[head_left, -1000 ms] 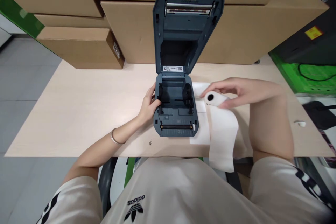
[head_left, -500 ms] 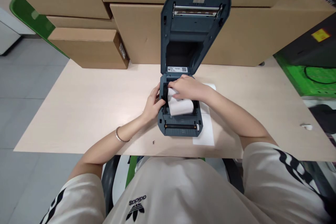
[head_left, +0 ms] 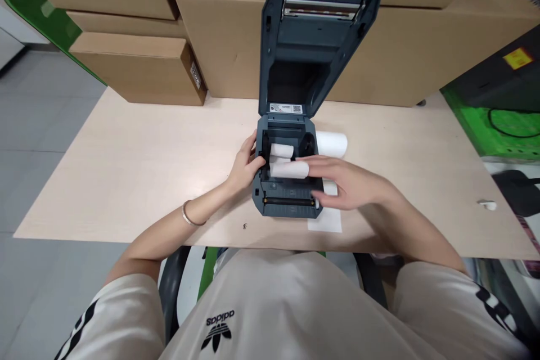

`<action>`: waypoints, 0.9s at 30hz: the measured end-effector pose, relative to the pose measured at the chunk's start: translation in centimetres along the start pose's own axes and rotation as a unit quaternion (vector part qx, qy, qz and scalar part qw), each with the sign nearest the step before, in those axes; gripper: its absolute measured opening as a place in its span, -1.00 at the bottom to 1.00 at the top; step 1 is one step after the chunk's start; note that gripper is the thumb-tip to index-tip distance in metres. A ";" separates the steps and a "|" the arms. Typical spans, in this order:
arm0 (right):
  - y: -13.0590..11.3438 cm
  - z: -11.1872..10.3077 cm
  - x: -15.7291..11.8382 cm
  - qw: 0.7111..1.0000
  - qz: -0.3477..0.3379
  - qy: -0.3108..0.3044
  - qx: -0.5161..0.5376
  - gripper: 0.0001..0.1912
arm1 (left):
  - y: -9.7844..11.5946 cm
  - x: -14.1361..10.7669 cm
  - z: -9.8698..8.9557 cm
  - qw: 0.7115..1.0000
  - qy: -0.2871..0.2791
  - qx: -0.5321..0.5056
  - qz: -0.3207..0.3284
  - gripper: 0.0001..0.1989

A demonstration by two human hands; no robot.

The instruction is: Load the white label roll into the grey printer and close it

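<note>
A dark grey printer (head_left: 291,208) stands on the table with its lid (head_left: 314,39) raised. Inside lies white paper (head_left: 289,170), its front part curled, with a small white roll (head_left: 281,150) behind it. My left hand (head_left: 244,166) grips the printer's left side wall, thumb over the edge. My right hand (head_left: 348,180) is at the right side of the printer, thumb and fingers spread apart, fingertips at the right end of the curled paper. A larger white roll (head_left: 332,144) rests right of the printer, and a white strip (head_left: 324,220) lies partly under it.
Large cardboard boxes (head_left: 228,45) line the back of the table (head_left: 169,152). A smaller box (head_left: 130,70) is at the back left. A small white object (head_left: 487,205) lies at the right, and a tiny dark piece (head_left: 244,226) near the front edge.
My right hand has moved from the back of the compartment toward the front right and its fingers have spread. The small roll and the roll beside the printer are now uncovered.
</note>
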State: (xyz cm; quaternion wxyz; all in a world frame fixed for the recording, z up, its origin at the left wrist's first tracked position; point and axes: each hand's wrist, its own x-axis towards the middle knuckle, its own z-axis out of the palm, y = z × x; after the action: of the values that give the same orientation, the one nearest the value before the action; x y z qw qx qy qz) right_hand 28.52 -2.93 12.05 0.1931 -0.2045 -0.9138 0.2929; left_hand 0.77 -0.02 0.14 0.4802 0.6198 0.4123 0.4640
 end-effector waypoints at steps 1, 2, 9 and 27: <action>-0.2 0.7 -0.5 1.000 -0.011 0.021 -0.007 -0.47 | 0.2 0.0 0.0 1.000 0.002 0.005 -0.003 -0.18; -0.4 1.5 -0.8 0.999 -0.017 0.042 -0.023 -0.56 | 0.4 0.1 -0.1 1.000 0.001 0.008 -0.006 -0.17; -1.1 5.1 -2.1 0.977 -0.058 0.098 -0.177 -0.72 | 1.8 0.7 -0.3 0.999 -0.042 0.010 -0.027 -0.10; -2.9 4.7 -3.1 0.978 -0.077 0.103 -0.164 -0.71 | 1.6 0.1 0.0 0.998 -0.021 0.001 -0.058 -0.09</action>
State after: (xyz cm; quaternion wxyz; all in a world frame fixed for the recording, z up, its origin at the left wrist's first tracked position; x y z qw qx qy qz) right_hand 28.12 -8.73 9.54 0.2719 -0.1918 -0.9376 0.1011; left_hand 0.94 -0.29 1.72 0.5143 0.6047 0.4380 0.4218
